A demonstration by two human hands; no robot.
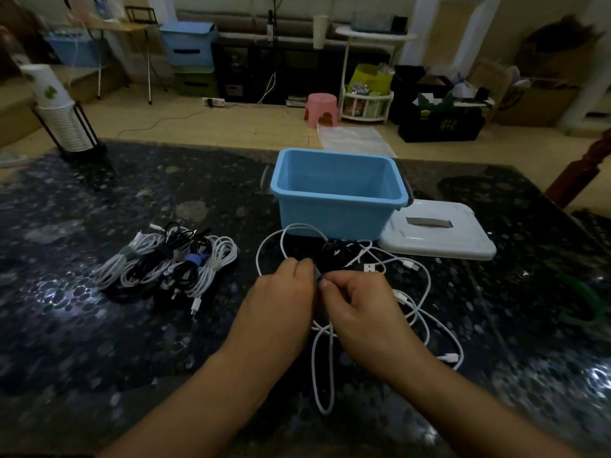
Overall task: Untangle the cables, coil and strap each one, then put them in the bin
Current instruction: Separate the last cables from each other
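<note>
While two hands (pixel 284 285) (pixel 357 299) pinch tangled cables (pixel 390 269), one bin (pixel 337 190) waits.

Both forearms reach forward from the lower edge, bare, converging toward the middle; the left hand (pixel 284 289) lies knuckles up, its fingers curled and pinching at the tips; the right hand (pixel 358 304) meets it fingertip to fingertip, its thumb and curled fingers pinching too; the 2 hands touch.

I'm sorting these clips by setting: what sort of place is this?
Probably a lived-in home room: a dark table with a sofa behind it, a pink stool and storage boxes on the floor.
</note>
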